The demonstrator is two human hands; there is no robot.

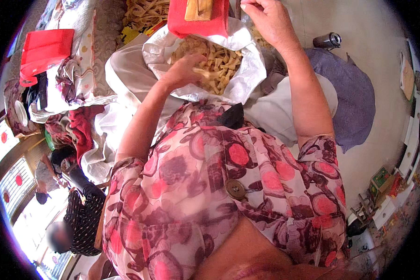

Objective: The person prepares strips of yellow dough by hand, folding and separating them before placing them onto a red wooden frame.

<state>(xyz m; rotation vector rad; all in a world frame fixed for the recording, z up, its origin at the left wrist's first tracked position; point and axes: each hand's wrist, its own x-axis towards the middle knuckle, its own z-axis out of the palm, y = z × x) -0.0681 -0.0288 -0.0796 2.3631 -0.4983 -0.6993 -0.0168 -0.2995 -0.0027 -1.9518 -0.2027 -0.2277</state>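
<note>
A white woven sack (249,70) sits open in front of my body, filled with pale tan curled strips (226,63). Into its left side reaches my left hand (184,72), over the strips; motion smears its fingers, so what they grip, if anything, is unclear. Higher up and to the right, my right hand (268,21) has its thumb and fingertips drawn together at the top edge of the picture, and whatever they hold is too small to make out. Just left of it lies a red padded piece (177,21) with a wooden block (198,11) on top, crossed by a dark narrow part.
More strips (144,11) lie beyond the sack at upper left. A red bag (46,49) rests on a cloth-covered seat at left. A dark cup (327,41) lies on the floor at right, near a grey-blue cloth (350,93). Another person (81,219) is at lower left.
</note>
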